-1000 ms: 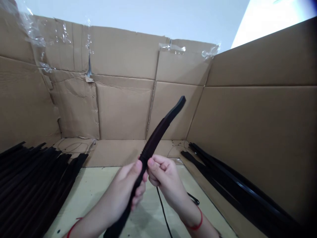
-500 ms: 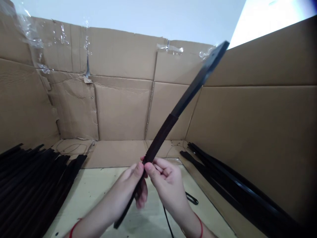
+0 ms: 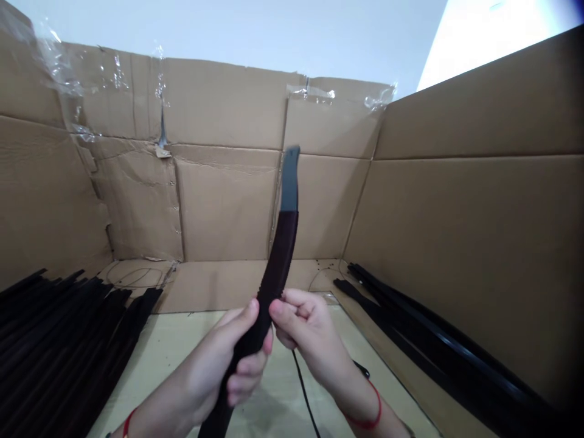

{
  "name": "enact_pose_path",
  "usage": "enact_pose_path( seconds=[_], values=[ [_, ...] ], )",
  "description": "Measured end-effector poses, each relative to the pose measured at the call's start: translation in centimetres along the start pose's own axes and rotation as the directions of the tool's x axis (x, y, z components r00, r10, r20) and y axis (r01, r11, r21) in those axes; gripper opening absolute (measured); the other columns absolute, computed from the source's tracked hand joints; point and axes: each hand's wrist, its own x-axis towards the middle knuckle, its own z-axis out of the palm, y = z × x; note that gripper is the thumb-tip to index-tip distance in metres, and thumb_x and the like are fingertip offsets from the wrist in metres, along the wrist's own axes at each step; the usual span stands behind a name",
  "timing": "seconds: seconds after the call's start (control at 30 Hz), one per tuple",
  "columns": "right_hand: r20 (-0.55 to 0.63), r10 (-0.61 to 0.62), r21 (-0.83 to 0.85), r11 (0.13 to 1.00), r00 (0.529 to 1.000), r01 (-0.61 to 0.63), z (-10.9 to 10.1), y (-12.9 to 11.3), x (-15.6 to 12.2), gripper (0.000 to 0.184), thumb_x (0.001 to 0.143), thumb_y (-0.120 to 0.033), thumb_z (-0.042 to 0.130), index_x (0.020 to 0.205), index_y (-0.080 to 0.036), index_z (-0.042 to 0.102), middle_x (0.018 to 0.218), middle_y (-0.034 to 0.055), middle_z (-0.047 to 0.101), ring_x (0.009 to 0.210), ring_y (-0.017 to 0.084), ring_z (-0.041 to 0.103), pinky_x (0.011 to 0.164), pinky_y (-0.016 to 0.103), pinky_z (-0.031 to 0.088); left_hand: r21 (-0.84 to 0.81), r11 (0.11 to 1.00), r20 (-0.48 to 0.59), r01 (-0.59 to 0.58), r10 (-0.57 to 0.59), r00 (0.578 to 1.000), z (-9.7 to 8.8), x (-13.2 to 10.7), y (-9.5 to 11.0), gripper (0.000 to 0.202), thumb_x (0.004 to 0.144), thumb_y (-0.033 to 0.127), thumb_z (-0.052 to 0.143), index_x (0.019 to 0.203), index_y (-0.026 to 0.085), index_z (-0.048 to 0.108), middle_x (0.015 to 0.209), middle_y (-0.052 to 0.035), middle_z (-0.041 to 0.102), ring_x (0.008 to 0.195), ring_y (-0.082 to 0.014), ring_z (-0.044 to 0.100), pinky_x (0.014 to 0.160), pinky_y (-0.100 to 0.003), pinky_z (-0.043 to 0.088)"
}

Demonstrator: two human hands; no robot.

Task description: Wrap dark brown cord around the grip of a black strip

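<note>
A long black strip [image 3: 278, 255] with a dark ribbed sleeve over its lower part rises from between my hands, its bare flat tip curving up in front of the back cardboard wall. My left hand [image 3: 223, 359] wraps the strip's lower part, thumb pressed on the sleeve. My right hand [image 3: 303, 337] pinches the sleeve's edge from the right with thumb and fingers. Both wrists wear a red string. A thin black cord [image 3: 303, 395] lies on the table beneath my hands.
Tall cardboard walls [image 3: 479, 243] enclose the pale tabletop [image 3: 164, 353] on three sides. A pile of several black strips [image 3: 59, 340] lies at the left. More long black strips [image 3: 433, 347] lie along the right wall. A small black clip [image 3: 362, 368] rests near my right wrist.
The strip's free end swung from up and right to nearly upright and shorter, as the strip slid back down through the sleeve. My left hand now grips lower and tighter.
</note>
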Motion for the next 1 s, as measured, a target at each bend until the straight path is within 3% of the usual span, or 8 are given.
enact_pose_path(
  seconds=[0.07, 0.1, 0.17, 0.27, 0.4, 0.57, 0.73, 1.0],
  values=[
    [0.011, -0.017, 0.004, 1.000, 1.000, 0.017, 0.1, 0.1, -0.2, 0.036, 0.087, -0.045, 0.064, 0.072, -0.013, 0.059, 0.047, -0.0040, 0.046, 0.040, 0.002, 0.020, 0.039, 0.018, 0.014, -0.066, 0.989, 0.173, 0.135, -0.122, 0.977, -0.1, -0.1, -0.1, 0.059, 0.082, 0.077, 0.038, 0.074, 0.019, 0.048, 0.040, 0.0094, 0.030, 0.030, -0.0052, 0.020, 0.031, -0.018, 0.020],
    [-0.021, -0.033, -0.021, 0.999, 0.999, 0.033, 0.2, 0.2, -0.3, 0.036, 0.087, -0.045, 0.064, 0.071, -0.013, 0.058, 0.049, -0.0027, 0.049, 0.041, 0.003, 0.025, 0.040, 0.018, 0.019, -0.028, 0.993, 0.170, 0.113, -0.107, 0.980, -0.1, 0.0, -0.2, 0.060, 0.082, 0.077, 0.037, 0.075, 0.019, 0.048, 0.039, 0.0084, 0.033, 0.029, -0.0060, 0.024, 0.031, -0.018, 0.023],
    [-0.132, -0.063, -0.092, 0.994, 0.989, 0.051, 0.4, 0.4, -0.3, 0.038, 0.085, -0.046, 0.066, 0.068, -0.013, 0.058, 0.055, 0.0003, 0.053, 0.046, 0.006, 0.039, 0.044, 0.019, 0.028, 0.149, 0.987, -0.016, -0.062, 0.065, 0.998, 0.1, 0.1, -0.3, 0.058, 0.082, 0.075, 0.043, 0.082, 0.018, 0.049, 0.045, 0.0052, 0.046, 0.034, -0.0074, 0.037, 0.036, -0.018, 0.030],
    [-0.233, -0.056, -0.102, 0.994, 0.971, 0.033, 0.4, 0.5, 0.0, 0.039, 0.077, -0.048, 0.073, 0.067, -0.013, 0.057, 0.055, -0.0018, 0.048, 0.048, 0.007, 0.039, 0.045, 0.019, 0.028, 0.339, 0.916, -0.220, -0.213, 0.298, 0.929, 0.4, 0.1, -0.2, 0.052, 0.082, 0.070, 0.050, 0.086, 0.018, 0.047, 0.050, 0.0066, 0.046, 0.038, -0.0050, 0.036, 0.038, -0.015, 0.028],
    [-0.220, 0.021, -0.032, 0.999, 0.975, -0.029, 0.0, 0.3, 0.3, 0.041, 0.073, -0.050, 0.076, 0.068, -0.013, 0.058, 0.046, -0.0069, 0.039, 0.041, 0.003, 0.023, 0.040, 0.018, 0.016, 0.062, 0.996, 0.142, -0.071, 0.062, 0.988, -0.1, 0.0, 0.5, 0.061, 0.078, 0.082, 0.036, 0.078, 0.021, 0.041, 0.042, 0.0117, 0.026, 0.030, -0.0044, 0.014, 0.029, -0.016, 0.015],
    [-0.216, 0.026, -0.026, 0.999, 0.976, -0.032, -0.2, 0.1, 0.4, 0.038, 0.073, -0.046, 0.077, 0.079, -0.012, 0.063, 0.054, -0.0026, 0.053, 0.042, 0.002, 0.027, 0.040, 0.018, 0.018, 0.110, 0.958, 0.012, -0.263, 0.263, 0.965, -0.6, 0.5, 0.0, 0.050, 0.087, 0.067, 0.045, 0.077, 0.018, 0.043, 0.051, 0.0089, 0.035, 0.036, -0.0020, 0.025, 0.033, -0.011, 0.025],
    [-0.057, 0.058, -0.019, 0.998, 0.997, -0.059, -0.3, -1.1, -0.2, 0.040, 0.082, -0.047, 0.070, 0.098, -0.010, 0.067, 0.056, 0.0011, 0.060, 0.040, 0.002, 0.023, 0.038, 0.019, 0.012, -0.146, 0.965, 0.265, -0.220, 0.252, 0.931, 0.2, 0.6, -1.0, 0.053, 0.088, 0.071, 0.038, 0.079, 0.019, 0.043, 0.048, 0.0101, 0.029, 0.033, -0.0021, 0.016, 0.031, -0.011, 0.023],
    [-0.019, 0.031, 0.026, 0.999, 0.999, -0.031, 0.6, -1.6, -0.7, 0.030, 0.085, -0.039, 0.068, 0.098, -0.012, 0.070, 0.063, 0.0012, 0.064, 0.037, 0.001, 0.021, 0.038, 0.019, 0.020, -0.145, 0.943, 0.113, -0.301, 0.318, 0.941, 0.2, 0.3, -1.7, 0.056, 0.080, 0.074, 0.049, 0.076, 0.019, 0.043, 0.049, 0.0102, 0.029, 0.034, -0.0013, 0.017, 0.034, -0.012, 0.024]
  ],
)
